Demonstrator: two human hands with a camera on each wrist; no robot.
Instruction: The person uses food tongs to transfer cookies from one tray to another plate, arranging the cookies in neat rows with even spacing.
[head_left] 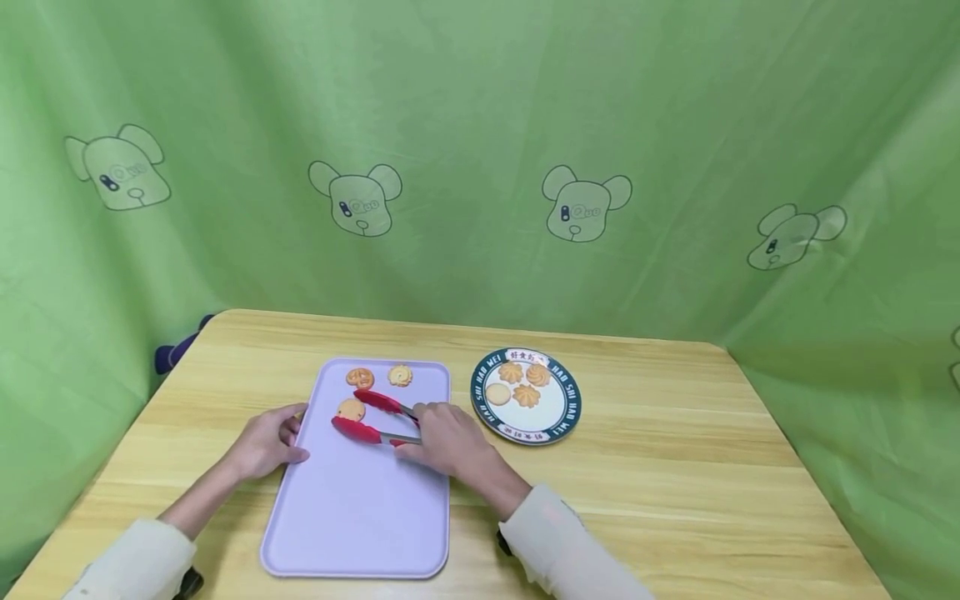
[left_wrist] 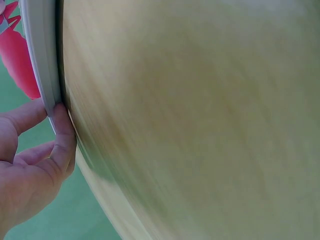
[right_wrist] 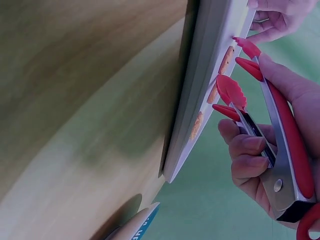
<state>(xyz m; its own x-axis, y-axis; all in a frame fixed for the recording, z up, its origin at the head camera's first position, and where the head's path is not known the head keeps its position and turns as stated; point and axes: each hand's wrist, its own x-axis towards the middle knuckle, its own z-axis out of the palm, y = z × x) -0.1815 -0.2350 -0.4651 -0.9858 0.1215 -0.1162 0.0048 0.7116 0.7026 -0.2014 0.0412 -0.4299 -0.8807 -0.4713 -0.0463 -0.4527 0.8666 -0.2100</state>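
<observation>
My left hand (head_left: 266,442) pinches the left rim of a lilac tray (head_left: 360,517), with thumb and fingers at its edge in the left wrist view. In my right hand (head_left: 450,437) is a pair of red-tipped metal tongs (right_wrist: 287,150), gripped around the handles. The tongs' spread tips stand on either side of a round cookie (head_left: 351,409) on the tray. Farther up the tray lie a pretzel-shaped cookie (head_left: 361,378) and a ring-like swirled cookie (head_left: 401,376).
Right of the tray, a round plate (head_left: 567,408) with a dark green lettered rim carries several cookies. Both stand on a wooden table (head_left: 660,467). Green curtains (head_left: 480,100) with bear-head prints hang behind and at the sides.
</observation>
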